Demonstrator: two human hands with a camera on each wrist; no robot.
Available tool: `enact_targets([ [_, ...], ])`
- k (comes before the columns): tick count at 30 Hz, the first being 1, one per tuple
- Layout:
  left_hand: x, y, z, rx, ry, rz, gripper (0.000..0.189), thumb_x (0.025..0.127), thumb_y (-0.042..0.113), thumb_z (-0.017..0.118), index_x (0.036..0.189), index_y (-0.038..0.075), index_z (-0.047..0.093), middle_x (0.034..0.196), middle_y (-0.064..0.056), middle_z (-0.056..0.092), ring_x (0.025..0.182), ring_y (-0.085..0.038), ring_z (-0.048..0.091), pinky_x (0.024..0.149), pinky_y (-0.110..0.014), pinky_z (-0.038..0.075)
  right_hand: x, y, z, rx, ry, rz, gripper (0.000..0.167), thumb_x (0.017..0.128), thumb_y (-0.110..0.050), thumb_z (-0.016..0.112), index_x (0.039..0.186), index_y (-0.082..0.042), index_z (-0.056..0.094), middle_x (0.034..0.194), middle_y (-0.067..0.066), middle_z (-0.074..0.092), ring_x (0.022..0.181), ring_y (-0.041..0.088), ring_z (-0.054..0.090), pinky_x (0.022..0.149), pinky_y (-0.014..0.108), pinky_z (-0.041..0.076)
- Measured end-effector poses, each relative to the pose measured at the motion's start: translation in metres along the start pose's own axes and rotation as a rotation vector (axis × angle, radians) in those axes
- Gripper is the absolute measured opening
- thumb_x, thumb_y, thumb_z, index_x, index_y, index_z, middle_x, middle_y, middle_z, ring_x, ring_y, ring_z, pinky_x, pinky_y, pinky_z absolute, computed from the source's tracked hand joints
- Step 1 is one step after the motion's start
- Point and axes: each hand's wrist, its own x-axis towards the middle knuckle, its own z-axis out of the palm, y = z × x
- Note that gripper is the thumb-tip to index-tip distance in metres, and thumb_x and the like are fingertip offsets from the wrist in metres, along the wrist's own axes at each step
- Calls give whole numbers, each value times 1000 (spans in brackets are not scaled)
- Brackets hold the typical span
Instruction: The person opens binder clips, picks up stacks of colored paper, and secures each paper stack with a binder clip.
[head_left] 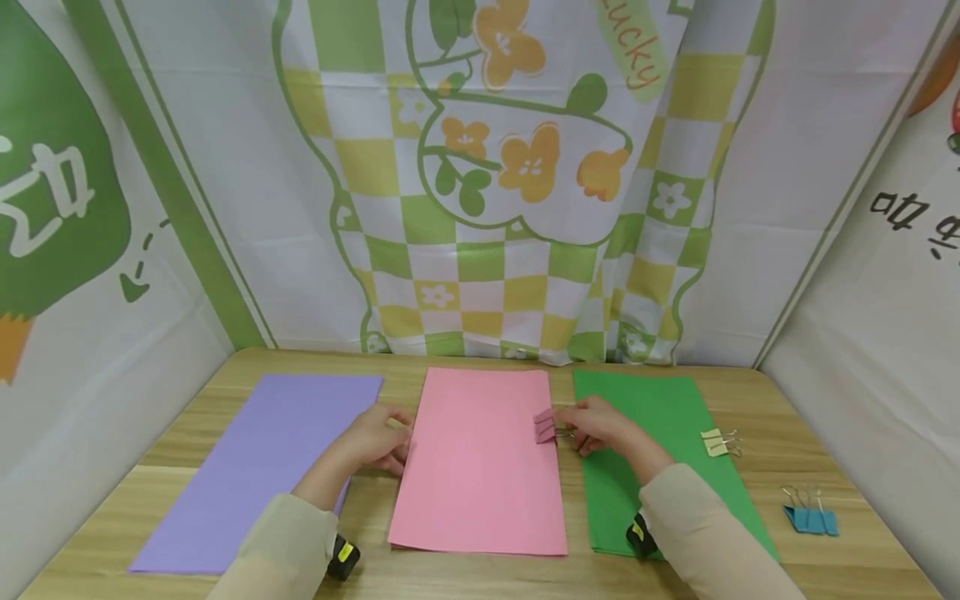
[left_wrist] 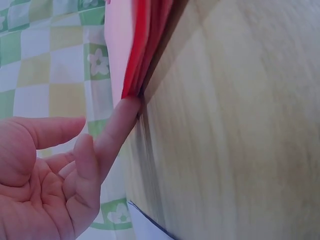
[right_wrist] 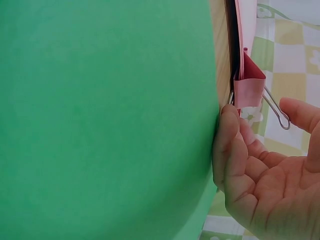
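Observation:
A stack of pink paper (head_left: 480,467) lies on the table, a pink binder clip (head_left: 545,427) fixed on its right edge. My left hand (head_left: 378,437) is at the stack's left edge; in the left wrist view an extended finger (left_wrist: 116,132) touches the sheets' edge, the thumb standing apart. Beside the clip is my right hand (head_left: 600,425). The right wrist view shows its fingertips (right_wrist: 229,120) at the clip's lower wire handle, while the thumb (right_wrist: 297,111) sits near the upper handle with a small gap. The clip's wire handles are spread apart.
Purple paper (head_left: 262,467) lies to the left, green paper (head_left: 667,483) to the right under my right forearm. A yellow binder clip (head_left: 716,443) sits at the green paper's right edge. Farther right is a blue binder clip (head_left: 812,520). A patterned curtain (head_left: 480,283) hangs behind the table.

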Motion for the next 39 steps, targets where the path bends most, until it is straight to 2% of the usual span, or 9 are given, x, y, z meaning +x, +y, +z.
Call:
enact_targets([
  [3,-2,0,-1,-3,0,4,34,99,1,47,129,-16,45,74,-25,71,55,-24,71,44,-21,51,-2,1,-1,13,4,-4,32,96,-29,60,100,2,56,63,4,56,51,11,53,50,22,49],
  [7,-6,1,-4,-25,-14,28,35,100,1,48,128,-17,43,77,-26,68,57,-23,70,56,-33,60,-4,2,-6,6,25,-15,35,97,-29,60,105,6,57,68,7,61,52,11,55,52,24,53],
  [10,-8,2,-8,-11,-19,78,38,98,0,49,130,-19,43,80,-28,67,60,-27,70,63,-41,62,-7,2,-12,-6,36,-28,39,99,-28,57,110,10,57,71,9,63,51,11,57,54,26,55],
  [14,-11,4,-14,30,-8,141,41,95,-1,51,132,-18,45,82,-26,67,64,-32,70,66,-43,62,-11,4,-22,9,48,-41,40,101,-26,55,113,12,54,72,9,64,53,11,59,56,27,57],
  [22,-18,6,-26,303,77,253,34,96,7,55,128,-6,58,87,-14,74,87,-26,72,74,-36,57,-23,10,-44,47,87,-76,45,103,-26,53,121,14,51,82,12,66,61,12,64,64,27,59],
  [25,-22,6,-30,347,78,275,34,97,9,56,129,-4,58,93,-13,75,93,-26,71,77,-38,57,-28,12,-52,60,102,-88,45,103,-28,53,121,14,51,84,11,67,63,13,65,65,27,59],
  [30,-28,1,-36,429,88,324,36,98,16,60,129,-1,59,103,-15,74,93,-25,70,78,-41,56,-41,14,-66,48,131,-108,49,103,-31,52,126,13,49,93,14,70,69,13,69,71,28,60],
  [35,-38,-10,-44,563,77,383,41,97,24,64,127,-3,60,109,-19,72,100,-35,69,84,-50,56,-52,16,-79,30,146,-132,52,103,-33,52,130,12,48,98,11,73,77,13,72,75,26,59],
  [39,-47,-19,-49,677,62,423,52,96,35,65,130,-3,59,124,-22,67,115,-43,62,97,-58,50,-62,18,-88,23,148,-169,55,104,-34,50,133,12,45,101,8,73,83,13,72,80,26,58],
])
